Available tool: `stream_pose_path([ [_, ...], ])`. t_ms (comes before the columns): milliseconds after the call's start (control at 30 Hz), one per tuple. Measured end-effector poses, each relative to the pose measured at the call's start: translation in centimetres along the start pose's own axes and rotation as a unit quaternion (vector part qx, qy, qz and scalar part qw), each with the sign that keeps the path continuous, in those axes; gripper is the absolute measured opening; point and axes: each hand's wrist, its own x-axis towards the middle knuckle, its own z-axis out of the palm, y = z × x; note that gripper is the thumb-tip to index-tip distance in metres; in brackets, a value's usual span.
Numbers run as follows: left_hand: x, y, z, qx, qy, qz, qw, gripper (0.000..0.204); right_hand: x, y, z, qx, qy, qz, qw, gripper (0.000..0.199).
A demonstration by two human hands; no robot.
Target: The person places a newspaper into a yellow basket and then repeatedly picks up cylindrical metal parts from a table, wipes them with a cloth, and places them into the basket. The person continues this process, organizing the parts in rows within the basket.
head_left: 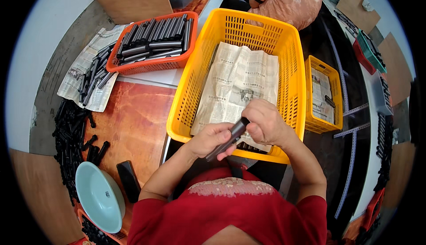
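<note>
A dark grey metallic tube (222, 146) with a black end lies slanted in my left hand (207, 138), whose fingers wrap round its middle. My right hand (266, 123) is closed at the tube's upper, black end; whether it also holds a small part there is hidden. Both hands are over the near side of a large yellow plastic crate (182, 109). Newspaper sheets (235, 74) cover most of the crate's inside. Under the paper's near edge, beside my hands, a few dark tubes (248, 147) show.
On the reddish wooden table (137, 116) at left stand an orange basket (153, 65) of grey tubes, loose tubes on newspaper, a heap of black parts (69, 149), a black phone (128, 181) and a pale blue bowl (100, 196). Right: a smaller yellow crate (338, 98). Another person (288, 3) sits beyond.
</note>
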Motion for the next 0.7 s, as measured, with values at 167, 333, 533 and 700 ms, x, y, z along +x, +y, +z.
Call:
stream_pose_path([
  [167,-1.1,-0.9,0.5,-0.009,-0.041,-0.066,0.997,0.048,-0.6,-1.2,0.8,-0.011,-0.023,-0.009,1.0,0.02],
  [333,-2.4,-0.8,0.5,-0.008,-0.131,-0.082,0.988,0.052,-1.0,-2.6,-0.2,-0.056,0.0,-0.012,0.998,0.019],
  [533,-3.1,-0.8,1.1,0.02,-0.075,-0.058,0.995,0.051,-1.3,-3.0,-0.6,-0.047,-0.03,0.009,0.998,0.017],
  [700,-3.1,1.2,2.3,0.146,-0.001,-0.065,0.987,0.039,-2.6,-3.2,0.1,-0.006,-0.059,0.124,0.99,0.02],
])
